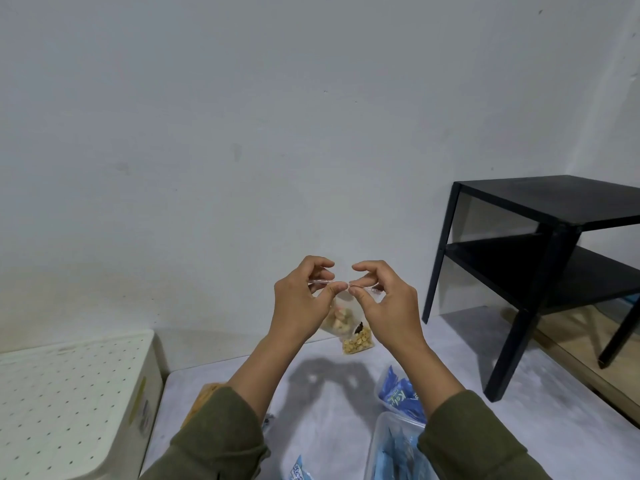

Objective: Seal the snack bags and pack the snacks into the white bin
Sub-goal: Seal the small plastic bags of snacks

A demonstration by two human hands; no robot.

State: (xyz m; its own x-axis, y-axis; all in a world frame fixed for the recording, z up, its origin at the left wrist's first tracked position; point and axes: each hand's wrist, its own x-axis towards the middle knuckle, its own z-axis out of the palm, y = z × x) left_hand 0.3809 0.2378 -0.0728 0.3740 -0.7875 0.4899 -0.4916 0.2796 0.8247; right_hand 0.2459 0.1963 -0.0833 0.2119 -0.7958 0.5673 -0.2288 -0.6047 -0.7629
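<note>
While held aloft, clear snack bag (337, 315) shows pale pieces | left hand (304, 303), right hand (386, 306) pinch its top

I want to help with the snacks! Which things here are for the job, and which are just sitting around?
For the job:
- clear snack bag, pinched along its top by left hand and right hand
- small bag of yellow snacks on the floor
- blue snack packets
- clear container

Just sitting around:
- black side table
- dotted cream box
</note>
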